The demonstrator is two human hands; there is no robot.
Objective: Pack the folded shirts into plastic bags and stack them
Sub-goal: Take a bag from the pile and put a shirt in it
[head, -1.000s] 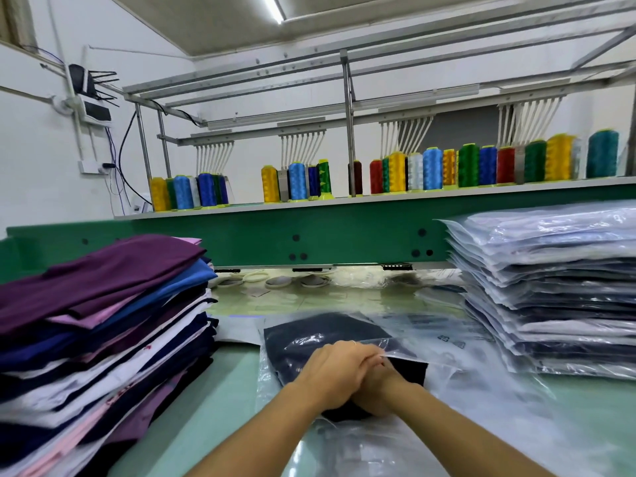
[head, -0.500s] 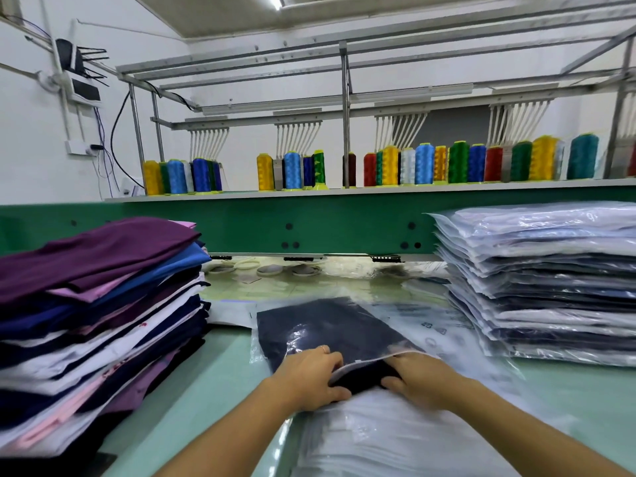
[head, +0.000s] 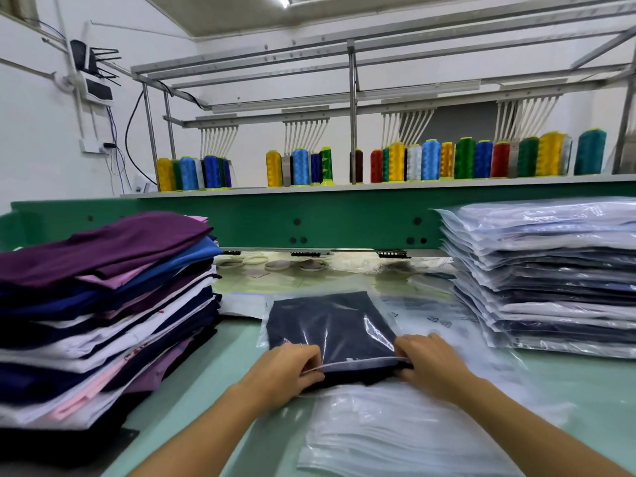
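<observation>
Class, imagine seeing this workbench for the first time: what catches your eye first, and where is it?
Bright thread spools line the back shelf. A tall pile of folded shirts, purple on top, stands at left, and a stack of bagged shirts at right. In the centre, the left hand and right hand grip the mouth of a plastic bag holding a navy shirt.

The pale green table [head: 213, 380] carries a tall stack of folded shirts [head: 103, 304] at nine o'clock and a stack of bagged shirts [head: 550, 287] at three o'clock. A sheaf of empty plastic bags [head: 395, 438] lies at six o'clock, and at the centre a navy shirt [head: 327, 325] in a clear bag [head: 375, 330] rests partly on them. Pale rings [head: 275, 265] lie at twelve o'clock.
</observation>
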